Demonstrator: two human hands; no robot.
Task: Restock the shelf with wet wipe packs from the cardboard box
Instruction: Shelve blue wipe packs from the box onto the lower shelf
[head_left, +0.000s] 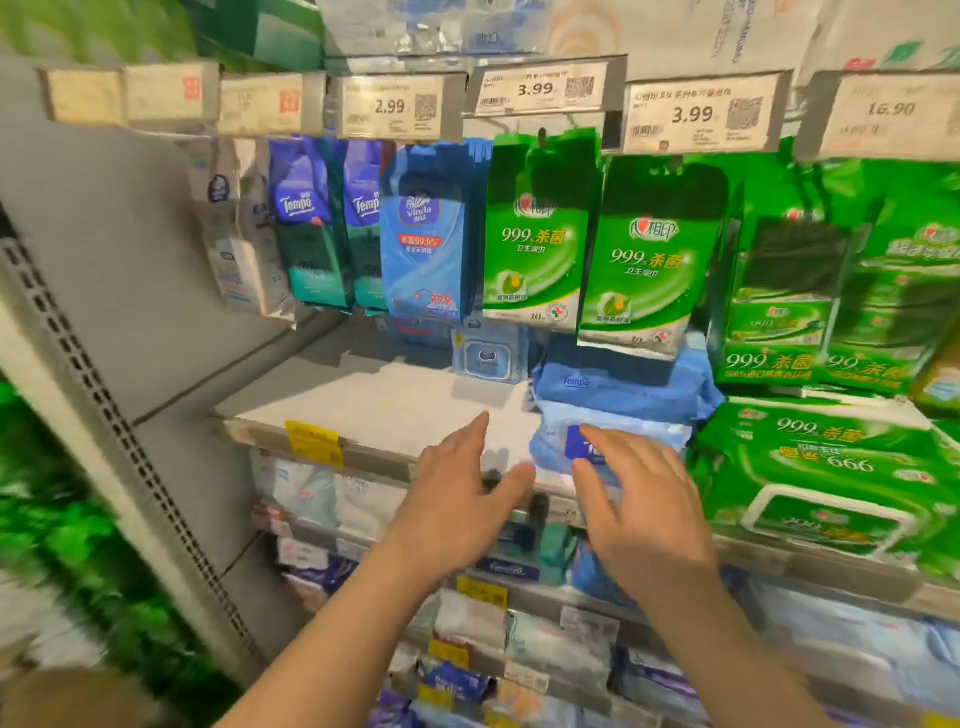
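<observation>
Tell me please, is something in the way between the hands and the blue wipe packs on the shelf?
Nothing visible is. The right hand is open just in front of the lower blue pack; the left hand is open before the bare shelf beside it.

The shelf (363, 400) runs left to right at mid-height, its left half bare. On its right half two soft wipe packs are stacked: the lower pack (623, 441) at the front edge, the upper pack (623, 384) on it and set further back. Behind them, towards the middle, a small lidded pack (485, 358) lies flat. Right of the stack sits a large lidded pack (831, 478), touching it. Above, hanging packs (535, 234) dangle in a row under the price tags (696, 114). The left hand (457, 499) hovers before the shelf edge; the right hand (644, 509) is beside it, fingertips over the lower pack (contact unclear). More shelves (519, 644) lie below.
</observation>
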